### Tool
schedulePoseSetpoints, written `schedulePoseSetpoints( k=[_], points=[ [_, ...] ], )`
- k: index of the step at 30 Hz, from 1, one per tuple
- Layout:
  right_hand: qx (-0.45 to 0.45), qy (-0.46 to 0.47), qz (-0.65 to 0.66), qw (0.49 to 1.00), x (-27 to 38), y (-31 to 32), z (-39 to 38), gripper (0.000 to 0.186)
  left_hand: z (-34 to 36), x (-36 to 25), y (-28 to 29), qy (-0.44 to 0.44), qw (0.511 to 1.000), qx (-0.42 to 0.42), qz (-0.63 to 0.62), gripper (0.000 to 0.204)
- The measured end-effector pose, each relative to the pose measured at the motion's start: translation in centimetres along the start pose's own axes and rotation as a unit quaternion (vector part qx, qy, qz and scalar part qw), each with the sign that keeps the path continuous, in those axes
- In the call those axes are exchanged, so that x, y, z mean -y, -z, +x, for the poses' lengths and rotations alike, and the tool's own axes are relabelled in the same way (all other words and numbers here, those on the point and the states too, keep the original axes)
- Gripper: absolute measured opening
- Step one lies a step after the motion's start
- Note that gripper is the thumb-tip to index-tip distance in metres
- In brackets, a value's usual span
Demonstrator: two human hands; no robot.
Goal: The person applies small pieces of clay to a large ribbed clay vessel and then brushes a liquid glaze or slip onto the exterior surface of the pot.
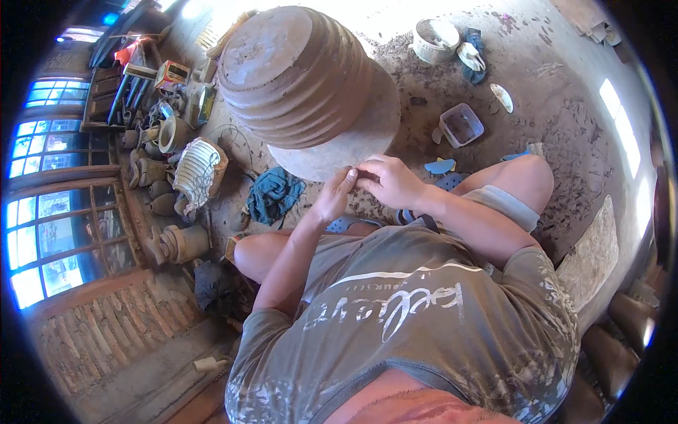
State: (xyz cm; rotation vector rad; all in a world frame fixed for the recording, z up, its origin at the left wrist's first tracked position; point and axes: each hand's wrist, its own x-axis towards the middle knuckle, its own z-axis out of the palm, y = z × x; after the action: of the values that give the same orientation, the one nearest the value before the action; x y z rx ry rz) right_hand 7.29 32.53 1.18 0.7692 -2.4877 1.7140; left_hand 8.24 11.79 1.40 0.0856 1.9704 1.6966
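Note:
My left hand (pixel 335 194) and my right hand (pixel 390 181) meet in front of my lap, fingertips pinched together. Whatever lies between them is too small or hidden to make out. Just beyond them stands a big ribbed clay pot (pixel 304 85), brown and damp-looking, with a flat smooth top. It rests on a round pale wheel or board (pixel 318 161), whose near edge comes close to my fingers. Neither hand touches the pot. A crumpled teal cloth (pixel 274 194) lies on the ground left of my left hand.
At the right are a white bucket (pixel 435 42), a clear plastic tub (pixel 461 126), a pale oval piece (pixel 501 98) and a blue half-round piece (pixel 440 167) on clay-smeared ground. At the left sit a ribbed whitish basket (pixel 200 172), several small clay pots and a lidded clay vessel (pixel 183 244).

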Motion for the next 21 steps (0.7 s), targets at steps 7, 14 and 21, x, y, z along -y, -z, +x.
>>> schedulePoseSetpoints(
  k=[7,14,21],
  points=[
    [-0.067,0.001,-0.013,0.998,0.9,1.1,0.1,0.018,1.5,3.9,1.8,-0.017,0.972,-0.103,0.208,0.045],
    [-0.237,0.028,-0.019,0.971,1.8,5.7,6.6,0.014,3.6,4.8,1.5,0.065,0.821,-0.220,0.523,0.099],
    [-0.228,0.088,-0.044,0.969,1.7,6.0,9.6,0.014,3.2,5.1,4.1,0.020,0.784,-0.213,0.583,0.102]
  ],
)
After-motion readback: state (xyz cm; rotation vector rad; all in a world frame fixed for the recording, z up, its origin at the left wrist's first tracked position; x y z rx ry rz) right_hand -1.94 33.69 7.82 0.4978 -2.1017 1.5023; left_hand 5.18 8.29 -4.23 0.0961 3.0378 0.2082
